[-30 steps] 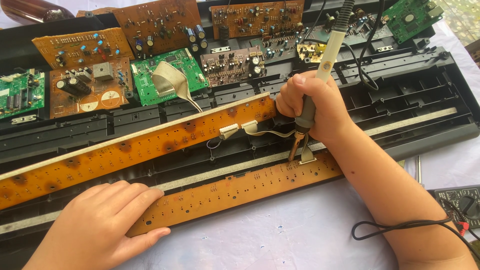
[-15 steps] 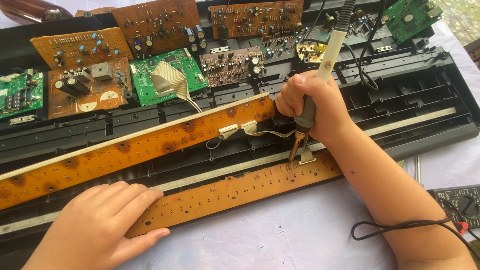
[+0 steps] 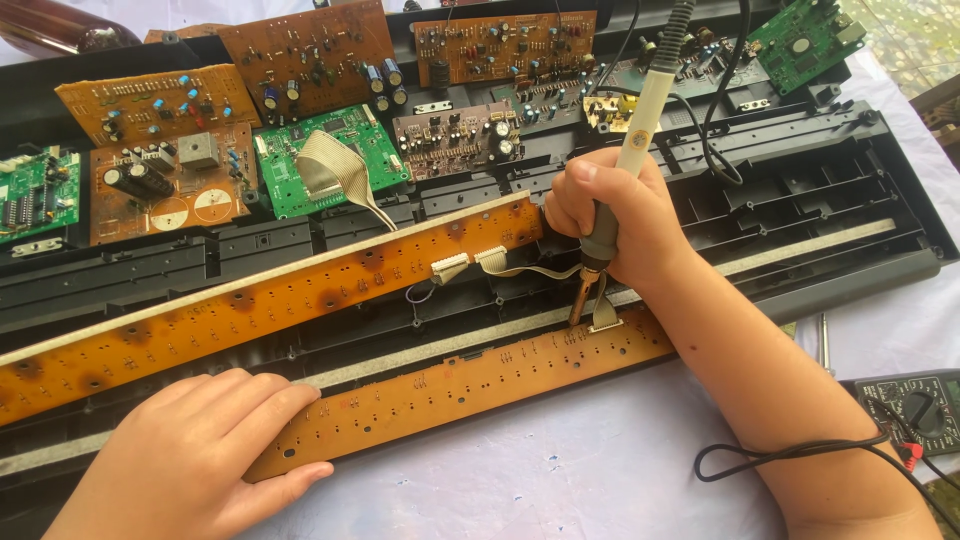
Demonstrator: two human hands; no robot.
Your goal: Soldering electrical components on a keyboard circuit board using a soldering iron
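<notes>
- While my right hand [image 3: 610, 225] has its grip wrapped tight around the grey-and-cream handle of the soldering iron [image 3: 618, 165], the iron stands nearly upright, its coppery tip [image 3: 578, 300] pointing down and slightly toward me.
- The tip sits at the right end of the long, narrow brown circuit strip [image 3: 450, 390], just beside the small white ribbon connector [image 3: 603, 318] fixed there; I cannot tell whether metal actually touches the board.
- That strip runs its long axis from lower left to upper right, lying along the near edge of the black plastic keyboard chassis [image 3: 850, 210] and partly on the white cloth of the table [image 3: 560, 480].
- My left hand [image 3: 190, 460] lies at the opposite, left end of the same strip, fingers spread flat and pressing down on it, pinching nothing.
- So the joint lies straight below my right grip, well apart from the left hand; the right is plainly the nearer.
- A second, longer brown strip [image 3: 270, 300] lies parallel, beyond the first one, joined to it by flat grey ribbon leads [image 3: 520, 268].
- The iron's black cord [image 3: 790, 455] loops over my right forearm, beside a dark multimeter [image 3: 915, 405] to the right of the strip.
</notes>
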